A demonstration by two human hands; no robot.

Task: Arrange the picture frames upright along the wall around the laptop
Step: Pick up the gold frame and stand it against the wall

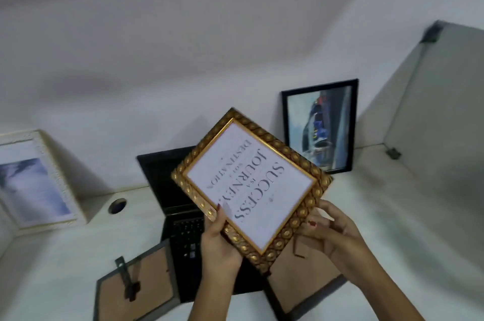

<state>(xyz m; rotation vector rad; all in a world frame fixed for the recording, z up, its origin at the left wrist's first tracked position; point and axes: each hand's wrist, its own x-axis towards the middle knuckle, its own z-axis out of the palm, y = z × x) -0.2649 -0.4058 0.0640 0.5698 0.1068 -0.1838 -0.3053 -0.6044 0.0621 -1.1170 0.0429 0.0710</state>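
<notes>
I hold an ornate gold frame (296, 155) with a white "Success is a journey" print, tilted in the air above the open black laptop (167, 179). My left hand (220, 239) grips its lower left edge, thumb on the glass. My right hand (332, 231) holds its lower right edge from behind. A black frame (320, 125) with a car picture leans upright against the wall right of the laptop. A white frame (36, 179) with a blue picture leans upright at the far left. Two frames lie face down on the desk: a grey one (136, 286) and another (309, 276) under my hands.
The pale desk (392, 216) meets the white wall behind the laptop. A round cable hole (117, 206) sits left of the laptop. A grey partition panel (442, 132) closes the right side.
</notes>
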